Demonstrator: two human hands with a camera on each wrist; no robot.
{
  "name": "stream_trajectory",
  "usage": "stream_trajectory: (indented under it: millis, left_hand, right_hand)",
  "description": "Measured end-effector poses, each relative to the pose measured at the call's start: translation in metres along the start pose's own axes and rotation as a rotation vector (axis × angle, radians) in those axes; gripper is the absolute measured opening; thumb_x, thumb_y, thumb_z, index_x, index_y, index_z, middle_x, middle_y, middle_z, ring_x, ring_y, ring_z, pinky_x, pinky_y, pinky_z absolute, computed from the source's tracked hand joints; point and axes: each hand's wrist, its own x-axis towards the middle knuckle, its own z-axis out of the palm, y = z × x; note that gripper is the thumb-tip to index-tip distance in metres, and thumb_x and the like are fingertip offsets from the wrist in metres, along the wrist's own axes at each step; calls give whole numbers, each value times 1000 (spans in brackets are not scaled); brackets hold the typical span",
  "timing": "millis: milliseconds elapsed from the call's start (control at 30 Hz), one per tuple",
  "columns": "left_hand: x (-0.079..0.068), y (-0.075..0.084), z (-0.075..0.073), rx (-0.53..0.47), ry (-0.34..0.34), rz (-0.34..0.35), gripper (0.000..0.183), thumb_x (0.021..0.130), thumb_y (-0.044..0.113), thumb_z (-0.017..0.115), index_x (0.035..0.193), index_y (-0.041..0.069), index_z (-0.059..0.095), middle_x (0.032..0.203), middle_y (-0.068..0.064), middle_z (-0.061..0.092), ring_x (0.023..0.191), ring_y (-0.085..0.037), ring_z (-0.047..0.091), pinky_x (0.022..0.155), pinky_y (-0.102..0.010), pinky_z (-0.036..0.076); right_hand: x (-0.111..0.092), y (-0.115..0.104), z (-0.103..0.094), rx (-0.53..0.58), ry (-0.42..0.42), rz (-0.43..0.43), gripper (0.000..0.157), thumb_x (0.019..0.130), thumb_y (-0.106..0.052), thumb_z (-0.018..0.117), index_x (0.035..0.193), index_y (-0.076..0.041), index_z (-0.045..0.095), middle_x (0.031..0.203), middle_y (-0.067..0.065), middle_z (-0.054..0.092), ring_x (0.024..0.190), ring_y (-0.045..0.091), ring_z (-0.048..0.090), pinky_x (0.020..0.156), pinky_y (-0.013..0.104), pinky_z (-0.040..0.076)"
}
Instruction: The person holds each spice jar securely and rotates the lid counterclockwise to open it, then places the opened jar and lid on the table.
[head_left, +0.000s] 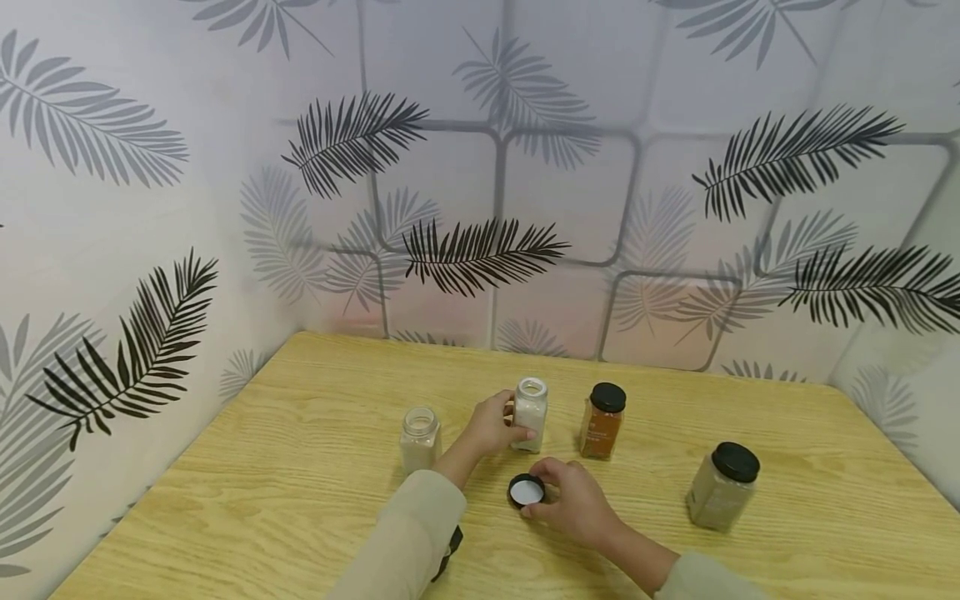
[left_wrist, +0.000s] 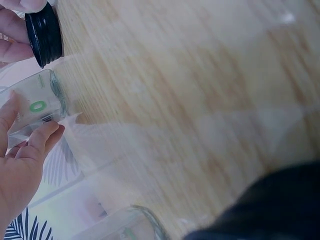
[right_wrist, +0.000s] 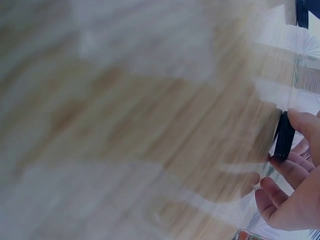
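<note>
My left hand (head_left: 495,427) grips a square glass jar (head_left: 531,421) of pale contents, its mouth uncovered, upright on the table. A green mark shows on this jar (left_wrist: 37,104) in the left wrist view, with thumb and fingers on opposite sides. My right hand (head_left: 576,500) pinches a round black lid (head_left: 527,492) by its rim, just in front of the jar. The lid's white inner face points up. In the right wrist view, thumb and fingers hold the lid (right_wrist: 284,136) edge-on, close over the tabletop.
A second uncovered jar (head_left: 420,446) stands left of my left forearm. Right of the gripped jar is a jar of orange-red contents (head_left: 603,423) with a black lid. Farther right stands a black-lidded jar of beige contents (head_left: 720,492). A leaf-patterned wall (head_left: 450,183) borders the wooden table (head_left: 330,400).
</note>
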Motion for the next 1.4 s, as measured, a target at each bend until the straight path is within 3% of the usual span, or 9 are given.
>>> stream_trajectory:
  millis: [500, 933, 1400]
  left_hand:
    - [0, -4, 2, -44, 5, 12, 57, 81, 6, 71, 131, -1, 44, 133, -24, 49, 118, -40, 53, 96, -46, 48]
    - [-2, -3, 2, -40, 18, 13, 63, 80, 8, 72, 134, -2, 40, 133, -25, 49, 118, -40, 52, 93, -47, 49]
    - [-14, 5, 1, 4, 47, -66, 66, 79, 18, 75, 131, -7, 42, 123, -27, 54, 115, -39, 53, 92, -48, 49]
  right_hand:
    - [2, 0, 3, -82, 6, -11, 41, 66, -19, 83, 100, -6, 63, 102, 7, 68, 86, 16, 53, 71, 32, 48]
    - [-2, 1, -8, -18, -52, -24, 49, 69, -20, 82, 108, -1, 60, 109, 12, 65, 97, 28, 57, 81, 44, 51]
    - [-7, -5, -32, -82, 82, 36, 39, 73, -9, 77, 109, 0, 62, 105, 13, 66, 94, 29, 59, 79, 43, 51]
